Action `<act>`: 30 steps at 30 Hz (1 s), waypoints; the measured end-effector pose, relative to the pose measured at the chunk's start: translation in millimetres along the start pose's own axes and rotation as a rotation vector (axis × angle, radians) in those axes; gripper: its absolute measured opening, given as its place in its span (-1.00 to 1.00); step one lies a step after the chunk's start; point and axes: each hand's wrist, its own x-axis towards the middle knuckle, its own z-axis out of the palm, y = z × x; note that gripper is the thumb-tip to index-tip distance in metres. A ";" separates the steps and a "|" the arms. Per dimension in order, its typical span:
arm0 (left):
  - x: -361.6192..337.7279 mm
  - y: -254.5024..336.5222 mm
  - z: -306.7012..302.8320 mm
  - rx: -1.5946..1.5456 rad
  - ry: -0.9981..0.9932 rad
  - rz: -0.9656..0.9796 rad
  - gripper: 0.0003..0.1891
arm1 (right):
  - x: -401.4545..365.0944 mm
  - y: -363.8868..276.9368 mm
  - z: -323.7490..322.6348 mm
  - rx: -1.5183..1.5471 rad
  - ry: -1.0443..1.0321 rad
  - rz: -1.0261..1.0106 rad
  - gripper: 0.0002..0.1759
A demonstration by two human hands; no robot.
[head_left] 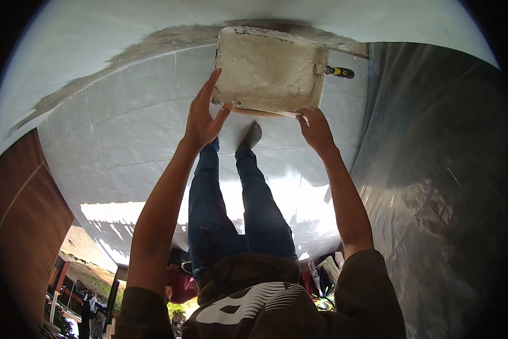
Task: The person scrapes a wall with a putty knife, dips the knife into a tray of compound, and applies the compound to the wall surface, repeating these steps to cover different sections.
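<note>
A square tile (268, 70) thickly coated with pale mortar faces me, held over the tiled floor. My left hand (203, 116) grips its left edge, fingers up the side and thumb at the lower corner. My right hand (316, 130) holds the lower right corner from beneath. A tool with a yellow and black handle (340, 72) sticks out from behind the tile's right edge; its blade is hidden.
White floor tiles (124, 135) lie below, bordered by a grey mortar strip (152, 42) at the far edge. My jeans-clad legs and a shoe (253, 135) stand under the tile. Clear plastic sheeting (435, 169) hangs at right, a brick wall (22, 214) at left.
</note>
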 end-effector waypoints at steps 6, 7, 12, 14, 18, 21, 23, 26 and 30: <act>0.0 -4.5 5.6 -0.006 0.019 -0.020 -0.24 | 44.4 19.9 0.8 -0.028 -0.226 0.002 -0.80; -0.1 -4.7 6.4 -0.013 0.020 -0.022 -0.24 | 49.5 19.9 2.6 -0.005 -0.251 -0.015 -0.79; -2.2 -7.3 7.7 -0.022 0.023 -0.023 -0.24 | 71.1 3.8 12.7 -0.071 -0.367 -0.044 -0.77; -3.4 -9.1 8.5 -0.023 0.029 -0.023 -0.24 | 77.2 -4.1 22.3 -0.095 -0.402 -0.052 -0.78; -4.9 -10.6 10.1 -0.025 0.027 -0.028 -0.24 | 85.6 -14.5 46.2 -0.158 -0.347 -0.147 -0.80; -5.6 -9.6 9.3 -0.028 0.026 -0.029 -0.24 | 90.3 -23.4 41.4 -0.173 -0.299 -0.141 -0.81; -4.9 -10.7 6.5 -0.024 0.029 -0.028 -0.24 | 94.9 -28.9 33.4 -0.152 -0.271 -0.117 -0.81; -6.3 -11.2 5.6 -0.011 0.035 -0.029 -0.25 | 94.5 -16.2 19.9 -0.092 -0.222 -0.159 -0.80; -7.1 -13.1 6.5 -0.009 0.045 -0.031 -0.26 | 84.0 10.2 26.6 -0.002 -0.245 -0.050 -0.79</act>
